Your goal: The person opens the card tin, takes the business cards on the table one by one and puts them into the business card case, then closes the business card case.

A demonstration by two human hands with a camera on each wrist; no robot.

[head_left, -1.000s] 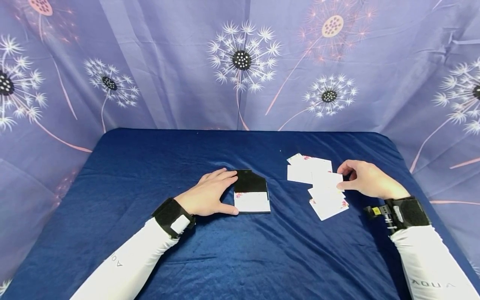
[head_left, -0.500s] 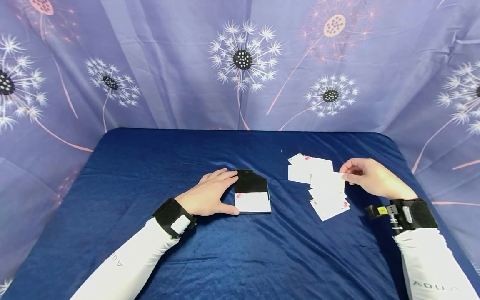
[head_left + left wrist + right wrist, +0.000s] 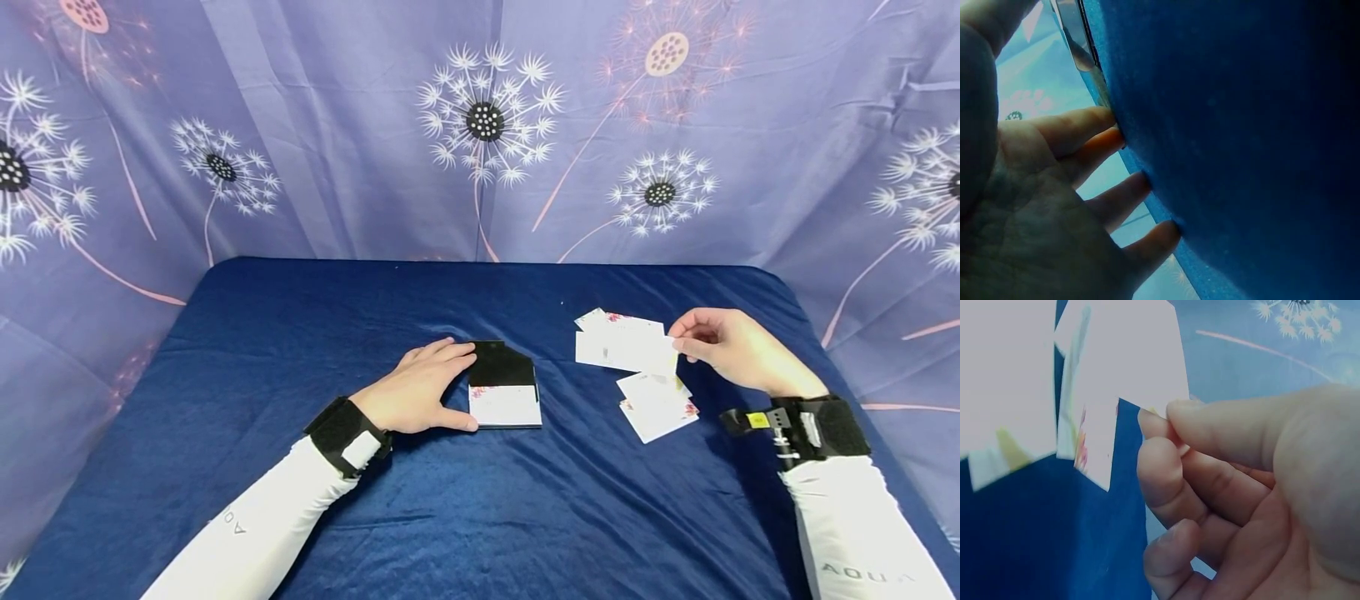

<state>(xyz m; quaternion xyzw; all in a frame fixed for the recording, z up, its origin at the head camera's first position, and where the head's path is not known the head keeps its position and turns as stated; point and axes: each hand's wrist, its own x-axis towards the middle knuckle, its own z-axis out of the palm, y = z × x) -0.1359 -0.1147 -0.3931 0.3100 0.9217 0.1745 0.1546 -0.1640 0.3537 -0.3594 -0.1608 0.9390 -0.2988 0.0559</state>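
Observation:
My right hand [image 3: 723,346] pinches a white card [image 3: 1138,353] by its corner between thumb and fingertips, lifted and tilted over the other cards. Below and left of it lie several loose white cards [image 3: 611,346] with pink floral print, overlapping in a spread. A small black card case [image 3: 501,365] lies with its flap up at the middle of the table, and a floral white card [image 3: 506,407] shows inside it. Along the left edge of that case rests my left hand [image 3: 412,392], fingers extended, thumb at the near corner. In the left wrist view its fingertips touch the cloth.
A dark blue cloth [image 3: 337,317] covers the table. Behind and at the sides hangs a purple curtain [image 3: 337,125] with dandelion prints. More loose cards [image 3: 658,417] lie nearer, just left of the right wrist.
My right hand has taken hold of a card from the spread and raised it slightly, moving a little away and to the left. The left hand and case have stayed put.

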